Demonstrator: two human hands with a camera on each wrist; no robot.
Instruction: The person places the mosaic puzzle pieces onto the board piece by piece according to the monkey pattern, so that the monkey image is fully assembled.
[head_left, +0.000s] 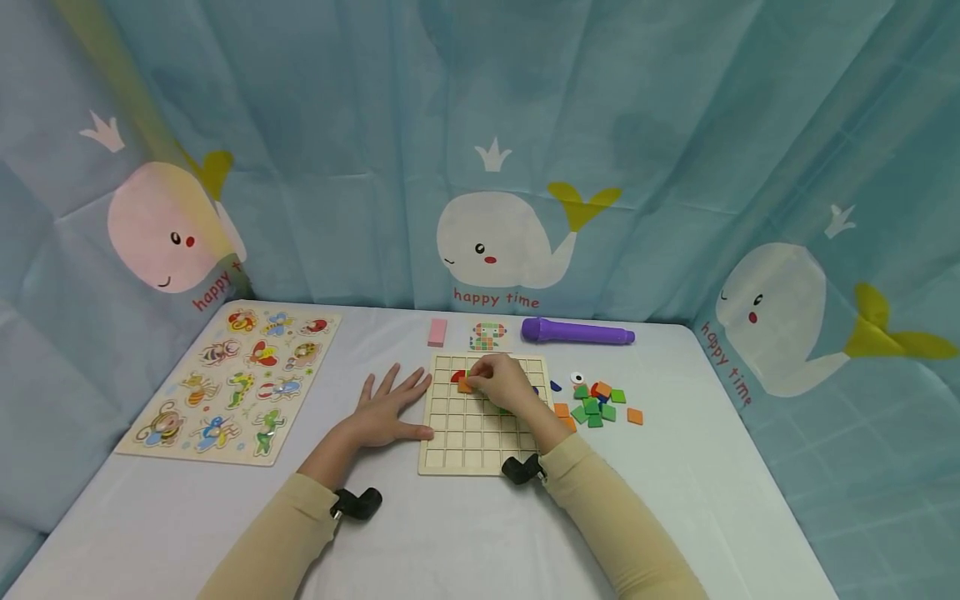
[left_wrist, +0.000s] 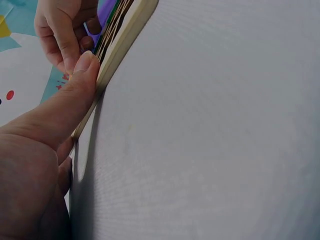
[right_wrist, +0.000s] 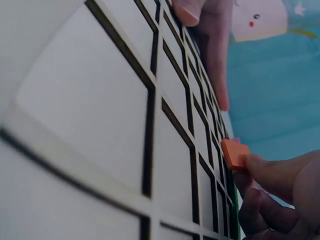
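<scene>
A wooden grid board (head_left: 461,456) lies flat on the table in the head view. My right hand (head_left: 506,385) is over its upper middle, pinching an orange square tile (right_wrist: 235,154) between thumb and fingers close to the grid. Beside that tile sits a red curved piece (head_left: 456,377); green and blue pieces on the board are partly hidden by the hand. My left hand (head_left: 386,417) rests spread at the board's left side, its straight thumb (left_wrist: 82,75) touching the edge.
Right of the board lie loose green tiles (head_left: 591,407), orange tiles (head_left: 635,416) and a white ring-shaped piece (head_left: 577,378). Behind it are a pink block (head_left: 437,332), a pattern card (head_left: 488,336) and a purple microphone-shaped object (head_left: 581,332). An insect puzzle board (head_left: 225,383) lies at the left.
</scene>
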